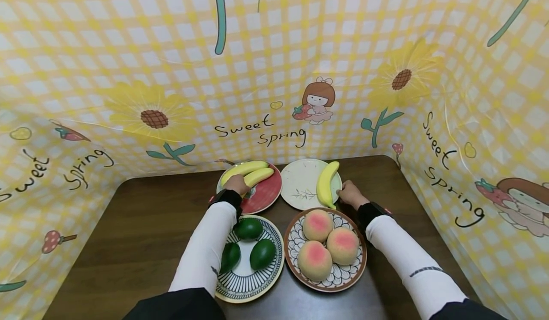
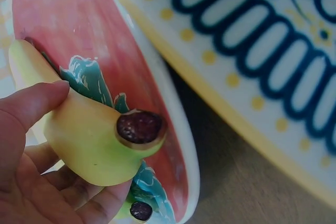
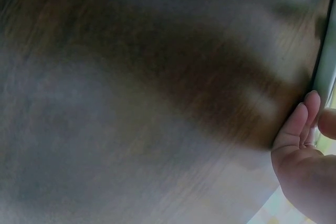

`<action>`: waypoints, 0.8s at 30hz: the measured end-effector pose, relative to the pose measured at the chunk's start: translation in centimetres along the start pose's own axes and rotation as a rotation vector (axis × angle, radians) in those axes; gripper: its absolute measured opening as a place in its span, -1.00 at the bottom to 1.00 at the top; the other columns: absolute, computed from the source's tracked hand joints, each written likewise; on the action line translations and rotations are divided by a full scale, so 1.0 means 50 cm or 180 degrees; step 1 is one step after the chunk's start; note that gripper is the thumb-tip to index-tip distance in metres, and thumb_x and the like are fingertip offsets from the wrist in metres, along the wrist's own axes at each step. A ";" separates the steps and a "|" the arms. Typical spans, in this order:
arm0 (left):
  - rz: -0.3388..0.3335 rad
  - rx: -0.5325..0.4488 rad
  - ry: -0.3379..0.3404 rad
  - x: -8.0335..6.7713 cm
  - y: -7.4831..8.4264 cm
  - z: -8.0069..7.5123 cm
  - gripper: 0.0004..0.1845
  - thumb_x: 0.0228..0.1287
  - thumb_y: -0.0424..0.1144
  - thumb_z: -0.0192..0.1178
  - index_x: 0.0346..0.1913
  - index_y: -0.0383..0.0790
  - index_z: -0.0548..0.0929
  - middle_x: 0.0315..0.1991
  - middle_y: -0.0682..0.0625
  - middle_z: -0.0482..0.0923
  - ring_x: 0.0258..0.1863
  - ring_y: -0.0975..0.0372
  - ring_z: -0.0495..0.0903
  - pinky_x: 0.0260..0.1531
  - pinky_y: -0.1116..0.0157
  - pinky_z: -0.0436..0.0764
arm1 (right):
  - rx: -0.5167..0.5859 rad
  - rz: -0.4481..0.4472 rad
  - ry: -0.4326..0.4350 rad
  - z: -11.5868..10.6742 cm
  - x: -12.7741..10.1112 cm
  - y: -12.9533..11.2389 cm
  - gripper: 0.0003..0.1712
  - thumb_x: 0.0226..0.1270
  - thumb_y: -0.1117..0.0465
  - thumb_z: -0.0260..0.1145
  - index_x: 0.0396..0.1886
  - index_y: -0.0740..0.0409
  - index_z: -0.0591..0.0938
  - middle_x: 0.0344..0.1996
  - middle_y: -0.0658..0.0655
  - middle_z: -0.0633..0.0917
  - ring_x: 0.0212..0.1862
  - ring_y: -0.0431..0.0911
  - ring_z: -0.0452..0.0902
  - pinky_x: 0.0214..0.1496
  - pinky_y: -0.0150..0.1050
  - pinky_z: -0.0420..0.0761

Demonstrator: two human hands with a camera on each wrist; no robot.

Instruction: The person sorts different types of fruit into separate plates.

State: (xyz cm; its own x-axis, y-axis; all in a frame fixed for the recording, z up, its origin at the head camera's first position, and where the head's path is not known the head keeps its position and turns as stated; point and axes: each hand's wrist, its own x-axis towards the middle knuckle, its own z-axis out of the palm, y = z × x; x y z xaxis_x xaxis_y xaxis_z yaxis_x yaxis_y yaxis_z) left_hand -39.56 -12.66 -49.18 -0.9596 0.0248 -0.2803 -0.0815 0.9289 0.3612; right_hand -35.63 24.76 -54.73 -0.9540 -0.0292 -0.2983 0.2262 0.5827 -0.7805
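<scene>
Head view first: my left hand is curled round the near end of a banana on the red plate, thumb on top and fingers underneath, as the left wrist view shows closely. A second banana lies just behind it on that same plate. My right hand sits at the right edge of the white plate, beside the near tip of the single banana lying there. Its fingers look loosely bent, and I cannot tell whether they pinch the fruit or the rim or only touch them; the right wrist view gives me little beyond blurred dark table and a few fingertips.

My guess at the risk: the banana in my left hand reaches past the rim of the red plate, so a careless lift could tip that plate or nudge its neighbour. My left sleeve also crosses the striped plate, and dragging it back could roll an avocado.

Taking the red plate as the landmark, the white plate is just right of it. The striped plate, in front, holds three avocados. The brown-rimmed plate, in front and to the right, holds three peaches.
</scene>
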 end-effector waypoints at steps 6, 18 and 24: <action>0.0083 0.0478 -0.0073 -0.012 -0.005 -0.010 -0.51 0.34 -0.20 0.22 0.24 -0.42 0.57 0.16 -0.28 0.65 0.10 -0.04 0.63 0.19 0.05 0.57 | -0.0042 -0.0165 0.0015 0.033 0.138 0.135 -0.64 0.52 0.15 0.21 -0.12 0.42 0.37 -0.44 0.31 0.58 -0.44 0.05 0.57 -0.33 -0.14 0.58; 0.0378 0.0401 -0.0234 -0.018 -0.006 -0.028 -0.45 0.34 -0.21 0.19 0.32 -0.43 0.50 0.17 -0.29 0.62 -0.02 0.02 0.55 0.14 0.09 0.50 | -0.0089 -0.0120 0.0009 0.020 0.073 0.072 -0.74 0.52 0.27 0.14 -0.14 0.45 0.36 -0.51 0.23 0.54 -0.48 -0.01 0.52 -0.38 -0.25 0.53; 0.0509 0.0357 -0.0179 -0.016 0.002 -0.043 -0.40 0.31 -0.21 0.17 0.35 -0.49 0.46 0.23 -0.34 0.58 0.05 -0.04 0.57 0.19 0.03 0.49 | -0.0110 -0.0070 -0.0005 -0.002 -0.023 -0.016 -0.84 0.52 0.35 0.08 -0.18 0.43 0.36 -0.56 0.08 0.47 -0.47 -0.12 0.44 -0.39 -0.40 0.42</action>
State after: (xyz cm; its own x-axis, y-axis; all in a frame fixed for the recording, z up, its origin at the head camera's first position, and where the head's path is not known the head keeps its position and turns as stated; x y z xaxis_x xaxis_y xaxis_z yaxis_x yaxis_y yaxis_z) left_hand -39.36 -13.38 -47.00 -0.9410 0.1931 -0.2777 0.1044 0.9467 0.3046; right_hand -34.75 24.41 -53.73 -0.9584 -0.0435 -0.2821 0.1982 0.6095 -0.7676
